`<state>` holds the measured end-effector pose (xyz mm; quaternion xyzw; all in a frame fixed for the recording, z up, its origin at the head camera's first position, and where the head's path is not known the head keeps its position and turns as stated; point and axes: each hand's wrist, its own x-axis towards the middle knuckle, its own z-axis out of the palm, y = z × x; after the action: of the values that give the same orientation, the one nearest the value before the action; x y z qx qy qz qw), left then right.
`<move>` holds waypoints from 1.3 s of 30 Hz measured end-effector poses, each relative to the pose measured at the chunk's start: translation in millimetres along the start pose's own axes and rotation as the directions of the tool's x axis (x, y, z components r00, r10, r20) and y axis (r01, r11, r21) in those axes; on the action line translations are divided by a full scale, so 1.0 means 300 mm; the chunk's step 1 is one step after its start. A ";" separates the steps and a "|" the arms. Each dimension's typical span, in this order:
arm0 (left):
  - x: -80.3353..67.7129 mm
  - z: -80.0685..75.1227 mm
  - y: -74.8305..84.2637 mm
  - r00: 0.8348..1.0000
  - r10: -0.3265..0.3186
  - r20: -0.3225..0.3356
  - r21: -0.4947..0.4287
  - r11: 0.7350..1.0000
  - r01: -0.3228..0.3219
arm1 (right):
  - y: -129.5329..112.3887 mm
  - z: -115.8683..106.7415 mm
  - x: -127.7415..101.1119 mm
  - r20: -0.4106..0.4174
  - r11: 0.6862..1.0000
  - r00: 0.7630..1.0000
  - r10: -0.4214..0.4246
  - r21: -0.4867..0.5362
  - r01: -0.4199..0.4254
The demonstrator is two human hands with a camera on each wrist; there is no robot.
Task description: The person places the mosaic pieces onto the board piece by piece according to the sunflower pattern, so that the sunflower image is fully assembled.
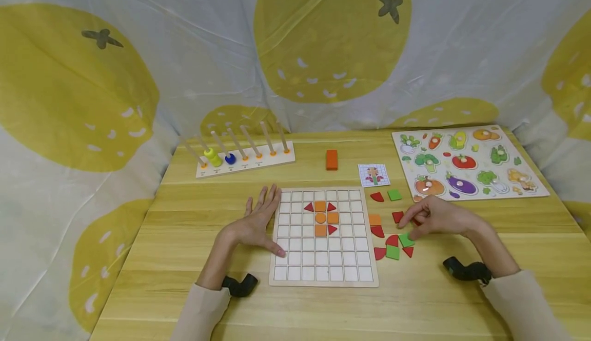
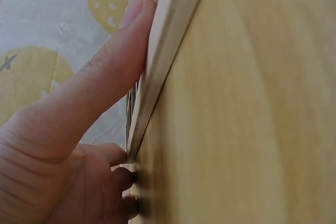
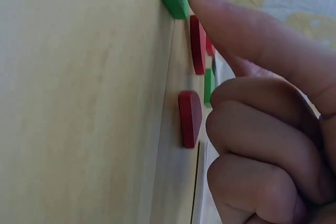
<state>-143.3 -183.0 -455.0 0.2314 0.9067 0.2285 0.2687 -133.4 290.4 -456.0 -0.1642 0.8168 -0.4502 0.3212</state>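
The worktop (image 1: 184, 228) carries it all. At its middle lies the grid board (image 1: 323, 272), orange and red tiles set in its upper squares. At one o'clock sits the vegetable puzzle (image 1: 535, 187), at eleven the peg rack (image 1: 244, 164). The left hand (image 1: 258, 225) lies released, straight fingers and thumb pressed along the board's nine o'clock edge. The right hand (image 1: 438, 218) hovers at three o'clock over loose tiles, fingers curled, thumb (image 3: 236, 30) touching the green tile (image 1: 406, 239); no hold visible on it.
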 end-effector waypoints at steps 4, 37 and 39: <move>0.000 -0.002 0.002 1.000 0.000 0.000 0.008 1.000 0.000 | -0.007 0.024 0.010 0.096 1.000 0.995 -0.006 0.020 0.004; -0.003 -0.004 0.006 1.000 0.001 0.002 0.006 1.000 -0.001 | -0.042 0.063 0.040 -0.070 0.995 0.997 -0.045 -0.091 0.038; -0.004 -0.004 0.007 1.000 0.001 0.002 0.005 1.000 -0.001 | -0.044 0.066 0.042 -0.069 0.994 0.996 -0.047 -0.102 0.040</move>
<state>-142.6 -182.3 -452.4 0.2329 0.9068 0.2262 0.2688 -129.5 263.8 -457.2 -0.1817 0.8457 -0.4210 0.2732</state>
